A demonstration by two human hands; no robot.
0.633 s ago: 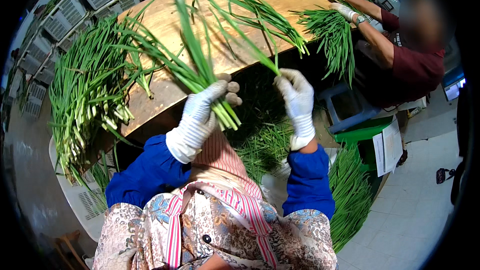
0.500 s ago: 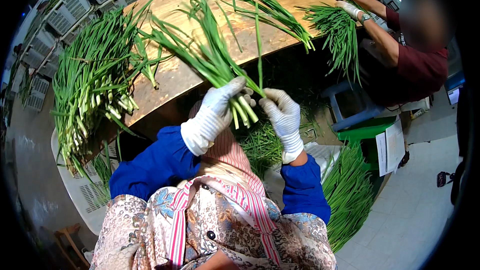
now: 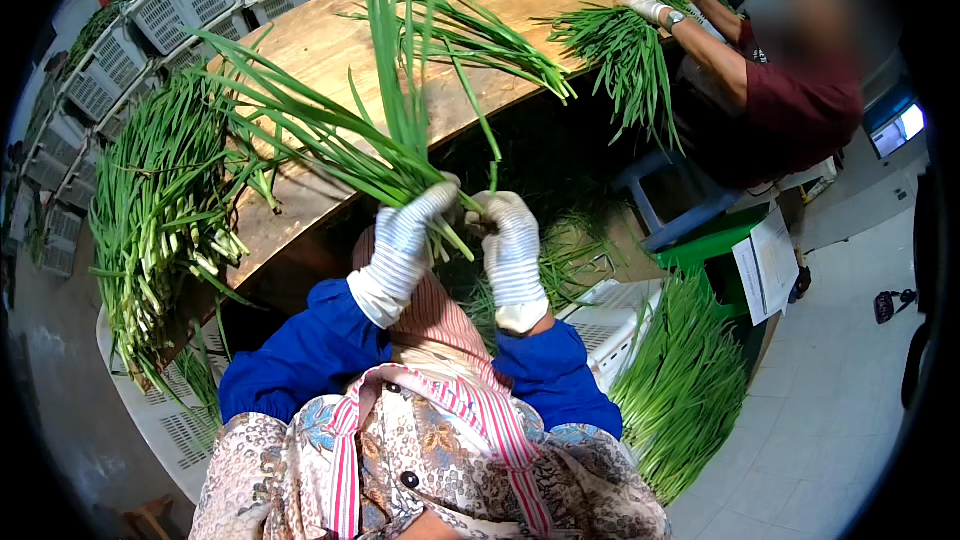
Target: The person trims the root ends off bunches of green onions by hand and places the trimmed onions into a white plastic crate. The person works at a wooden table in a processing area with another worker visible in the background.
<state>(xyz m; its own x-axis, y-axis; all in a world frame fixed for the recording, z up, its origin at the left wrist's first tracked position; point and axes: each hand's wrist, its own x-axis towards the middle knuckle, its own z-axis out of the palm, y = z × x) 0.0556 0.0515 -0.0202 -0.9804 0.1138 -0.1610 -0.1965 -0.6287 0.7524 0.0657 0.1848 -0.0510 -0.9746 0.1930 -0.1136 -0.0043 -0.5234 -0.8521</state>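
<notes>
My left hand point(image 3: 402, 245), in a striped white glove, is closed round a small bunch of garlic chives point(image 3: 345, 165). Their leaves fan up and left over the table edge, and the pale cut ends poke out below my fingers. Just beside it my gloved right hand point(image 3: 513, 250) pinches one loose chive leaf point(image 3: 480, 125), which is bent near my fingertips. At the left of the table lies a big heap of garlic chives point(image 3: 165, 200), white ends toward me. A smaller bunch point(image 3: 490, 40) rests on the table ahead.
The curved wooden table point(image 3: 300, 185) spans the front. A co-worker in a dark red shirt point(image 3: 800, 110) handles more chives point(image 3: 625, 65) at far right. White crates point(image 3: 190, 5) stack behind. A chive pile point(image 3: 680, 380), green bin point(image 3: 710, 245) and blue stool point(image 3: 665, 200) stand right.
The leaf at my right hand was straight and upright; now it is bent and leans left. The bunch in my left hand has swung, its leaves spreading further left. The view has shifted slightly.
</notes>
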